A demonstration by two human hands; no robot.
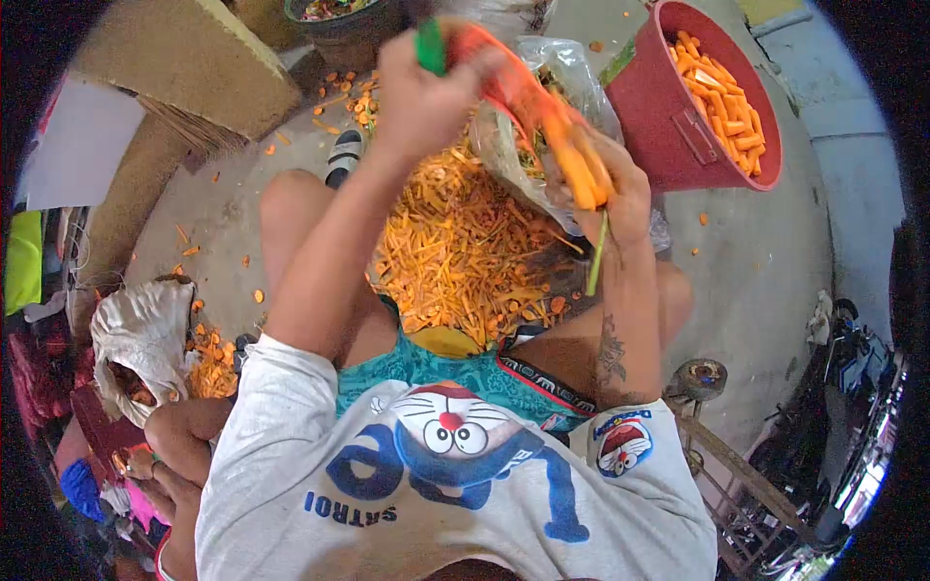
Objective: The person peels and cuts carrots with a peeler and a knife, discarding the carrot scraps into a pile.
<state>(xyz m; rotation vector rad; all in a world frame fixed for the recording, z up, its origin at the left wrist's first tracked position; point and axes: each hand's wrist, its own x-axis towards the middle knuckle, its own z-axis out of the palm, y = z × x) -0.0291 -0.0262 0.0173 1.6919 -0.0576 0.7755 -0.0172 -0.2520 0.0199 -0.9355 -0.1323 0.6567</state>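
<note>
My left hand [426,97] is closed on a hand tool with a green end [430,48]. An orange-red smear [499,77] runs from this hand toward the right one, so the tool's exact kind is blurred. In my closed right hand [625,189] is a peeled-looking carrot [578,169], with a green stalk [598,254] hanging beneath. Below both hands, a wide heap of carrot peelings [455,252] covers the floor between my legs. Behind the right hand lies a clear plastic bag [591,73] with plant scraps in it.
A red tub [659,121] tipped on the right holds many smooth carrots [722,102]. At the top stands a dark bucket [344,29] of scraps. On the left are a white sack [145,334] and another person's hand [145,465]. A metal frame [736,474] stands at lower right.
</note>
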